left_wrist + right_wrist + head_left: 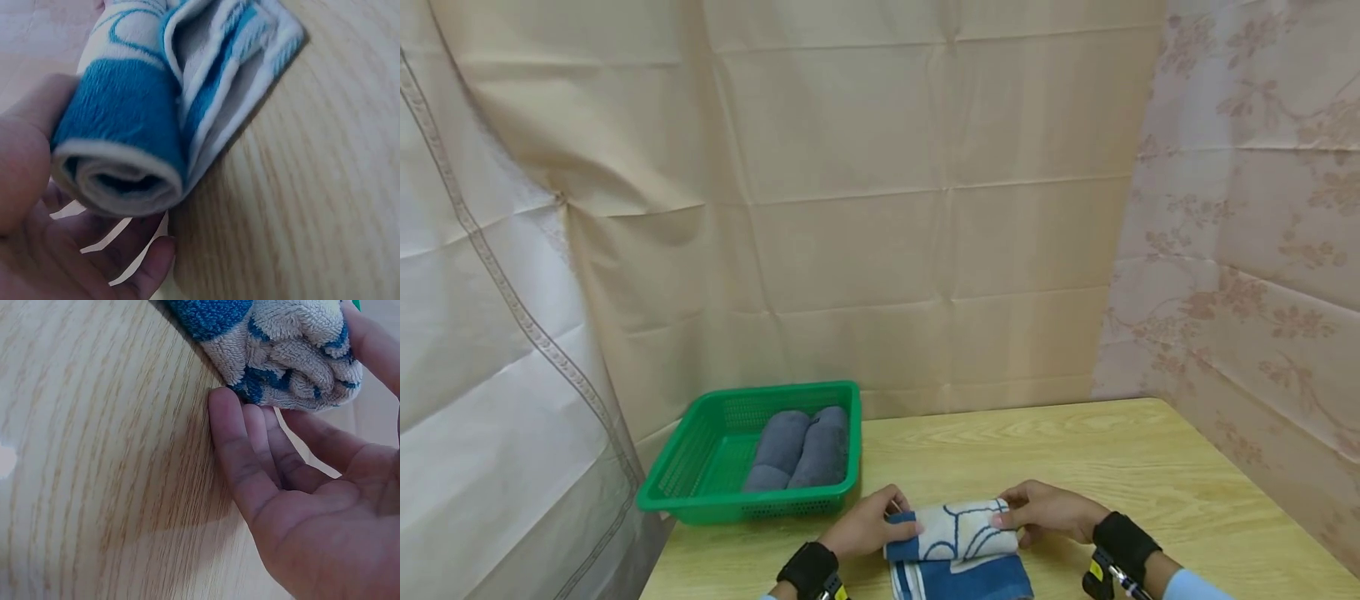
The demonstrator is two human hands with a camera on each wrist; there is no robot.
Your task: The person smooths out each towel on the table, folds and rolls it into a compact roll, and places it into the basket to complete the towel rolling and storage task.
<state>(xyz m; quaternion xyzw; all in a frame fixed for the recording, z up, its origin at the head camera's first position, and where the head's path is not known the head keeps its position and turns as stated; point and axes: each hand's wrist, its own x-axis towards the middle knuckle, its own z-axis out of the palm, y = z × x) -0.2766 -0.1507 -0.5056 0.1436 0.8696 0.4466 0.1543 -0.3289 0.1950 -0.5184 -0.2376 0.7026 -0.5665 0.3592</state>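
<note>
A blue and white towel (962, 533) lies on the table, partly rolled, with its flat, folded part (973, 581) extending toward the person. My left hand (868, 525) holds the left end of the roll, thumb on the near side and fingers round the far side. At the other end, my right hand (1051, 512) grips the roll in the same way. The left wrist view shows the spiral end of the towel (122, 125) between thumb and fingers. Bunched layers of the towel's right end (300, 362) show in the right wrist view, fingertips (226, 403) near the tabletop.
A green plastic basket (662, 505) stands at the back left of the wooden table (1105, 450). Two grey rolled towels (820, 446) lie side by side in its right part. A beige curtain (850, 250) hangs behind the table, and a floral cloth (1247, 292) hangs at right.
</note>
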